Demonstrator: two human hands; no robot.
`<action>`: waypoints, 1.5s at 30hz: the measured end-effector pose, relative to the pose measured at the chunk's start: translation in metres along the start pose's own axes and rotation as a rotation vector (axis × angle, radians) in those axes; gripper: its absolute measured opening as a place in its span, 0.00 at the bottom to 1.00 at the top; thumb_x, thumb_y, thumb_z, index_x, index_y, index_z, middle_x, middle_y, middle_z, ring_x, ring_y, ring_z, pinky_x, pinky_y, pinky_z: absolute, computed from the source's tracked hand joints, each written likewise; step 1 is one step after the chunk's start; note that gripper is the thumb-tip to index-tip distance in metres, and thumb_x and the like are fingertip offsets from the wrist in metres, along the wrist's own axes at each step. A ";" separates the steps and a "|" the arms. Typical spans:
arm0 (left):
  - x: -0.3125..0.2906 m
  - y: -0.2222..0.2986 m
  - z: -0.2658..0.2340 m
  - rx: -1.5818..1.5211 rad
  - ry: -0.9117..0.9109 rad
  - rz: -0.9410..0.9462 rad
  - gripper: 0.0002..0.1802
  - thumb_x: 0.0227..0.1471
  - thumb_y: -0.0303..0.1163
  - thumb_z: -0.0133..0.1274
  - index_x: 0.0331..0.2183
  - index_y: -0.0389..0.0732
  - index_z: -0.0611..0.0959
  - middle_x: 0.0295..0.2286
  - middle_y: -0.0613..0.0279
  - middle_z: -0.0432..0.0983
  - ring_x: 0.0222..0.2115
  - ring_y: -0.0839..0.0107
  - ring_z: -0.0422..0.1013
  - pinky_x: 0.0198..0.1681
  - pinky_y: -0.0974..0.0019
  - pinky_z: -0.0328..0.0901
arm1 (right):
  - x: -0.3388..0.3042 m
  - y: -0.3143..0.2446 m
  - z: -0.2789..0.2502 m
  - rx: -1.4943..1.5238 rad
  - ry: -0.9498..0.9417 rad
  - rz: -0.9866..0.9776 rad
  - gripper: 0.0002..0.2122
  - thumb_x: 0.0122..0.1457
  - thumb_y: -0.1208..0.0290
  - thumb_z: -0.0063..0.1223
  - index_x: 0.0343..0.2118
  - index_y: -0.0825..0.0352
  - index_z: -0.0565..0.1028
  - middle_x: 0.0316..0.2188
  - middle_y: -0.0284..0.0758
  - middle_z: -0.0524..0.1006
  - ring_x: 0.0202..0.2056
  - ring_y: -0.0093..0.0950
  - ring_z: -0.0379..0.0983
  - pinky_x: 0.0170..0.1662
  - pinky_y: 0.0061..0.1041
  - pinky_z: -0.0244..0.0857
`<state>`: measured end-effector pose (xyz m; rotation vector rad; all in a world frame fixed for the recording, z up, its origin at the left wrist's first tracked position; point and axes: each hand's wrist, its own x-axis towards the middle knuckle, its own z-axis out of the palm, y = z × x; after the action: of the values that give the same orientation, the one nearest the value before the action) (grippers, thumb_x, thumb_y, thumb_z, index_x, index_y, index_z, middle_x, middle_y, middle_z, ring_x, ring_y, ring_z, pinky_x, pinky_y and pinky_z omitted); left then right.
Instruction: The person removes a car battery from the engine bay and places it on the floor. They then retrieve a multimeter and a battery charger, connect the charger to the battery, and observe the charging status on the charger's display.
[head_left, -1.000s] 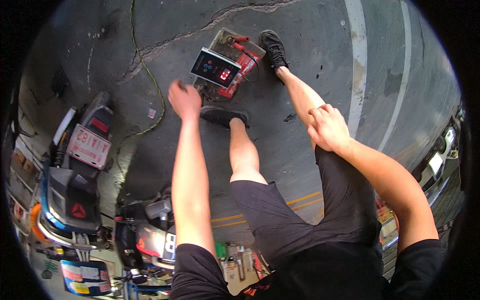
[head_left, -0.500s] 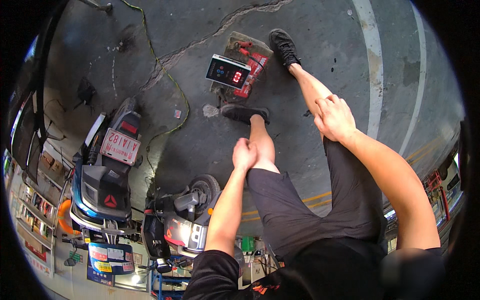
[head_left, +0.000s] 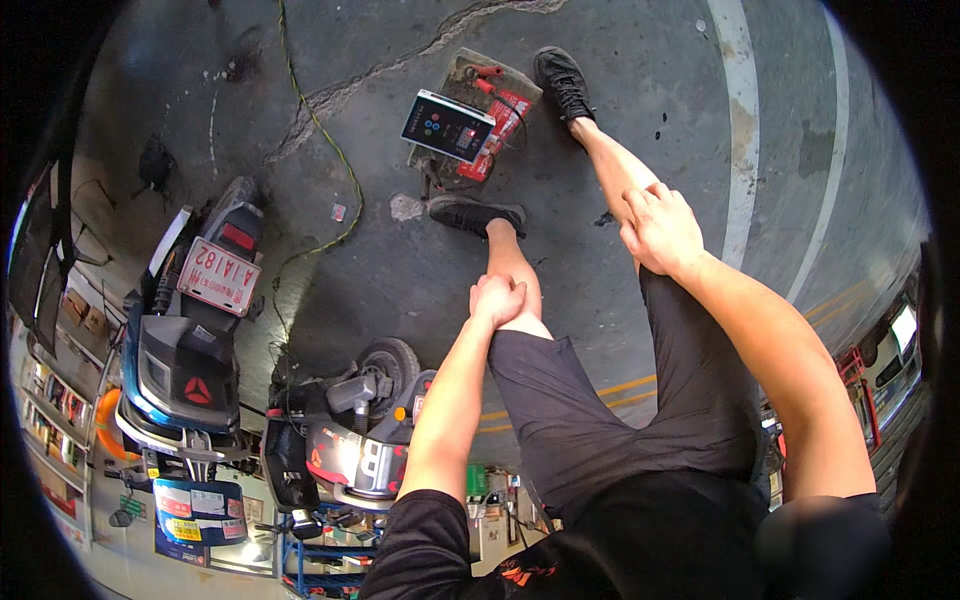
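My left hand (head_left: 497, 300) rests on my left leg just below the knee, its fingers curled in and nothing seen in them. Draped over my right leg below the knee, my right hand (head_left: 662, 230) is empty, its bent fingers slightly apart. Ahead on the floor lies a worn battery (head_left: 462, 68) with a red label. A black and white box-shaped device (head_left: 448, 125) with buttons and a red-lit display sits on it. Red clamps (head_left: 485, 86) with a dark cable lie at the battery's far end. Neither hand touches these things.
My black shoes (head_left: 563, 85) flank the battery's right and near sides. A yellow-green cable (head_left: 345, 165) runs along the floor to the left. Two electric scooters (head_left: 187, 365) stand at the left and lower left. A long crack and white painted lines (head_left: 742, 130) mark the floor.
The view has shifted slightly, so the battery, device and scooters appear a little further left and up. Both hands stay on my legs. The device's display looks dimmer.
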<state>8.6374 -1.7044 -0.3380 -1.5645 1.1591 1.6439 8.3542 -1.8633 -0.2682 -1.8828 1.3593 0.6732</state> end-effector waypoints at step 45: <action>-0.065 -0.025 0.017 -0.317 0.846 -0.005 0.10 0.46 0.32 0.55 0.32 0.38 0.78 0.37 0.54 0.72 0.42 0.54 0.68 0.48 0.55 0.62 | 0.012 -0.019 -0.008 0.003 0.052 -0.008 0.13 0.54 0.61 0.52 0.34 0.68 0.73 0.33 0.44 0.78 0.44 0.42 0.71 0.46 0.39 0.66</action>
<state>8.6606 -1.6685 -0.2800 -2.6005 1.3059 1.1992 8.3758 -1.8729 -0.2676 -1.9144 1.3841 0.6225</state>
